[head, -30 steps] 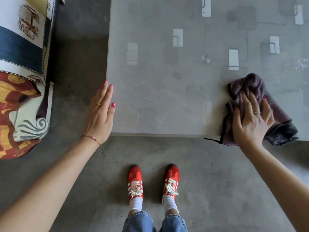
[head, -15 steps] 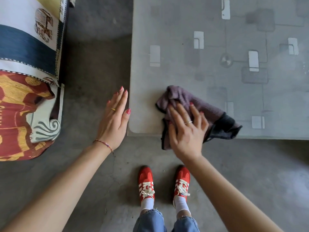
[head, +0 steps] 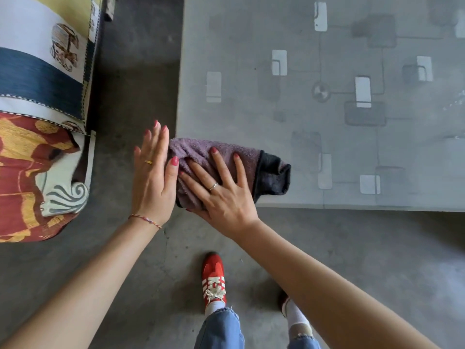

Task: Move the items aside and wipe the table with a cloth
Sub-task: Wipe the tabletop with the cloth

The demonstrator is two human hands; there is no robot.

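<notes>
Our right hand point(head: 224, 195) presses the cloth point(head: 226, 157) at the table point(head: 251, 117) corner, fingers spread; left hand point(head: 153, 177) flat beside it, fingers together

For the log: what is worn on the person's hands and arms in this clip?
Both forearms are bare, with no sleeves in view. The left hand has a gold band on one finger and a thin braided thread bracelet in red and mixed colours at the wrist. The right hand has a slim silver-toned ring on one finger. The nails on both hands are painted a pinkish red.
</notes>
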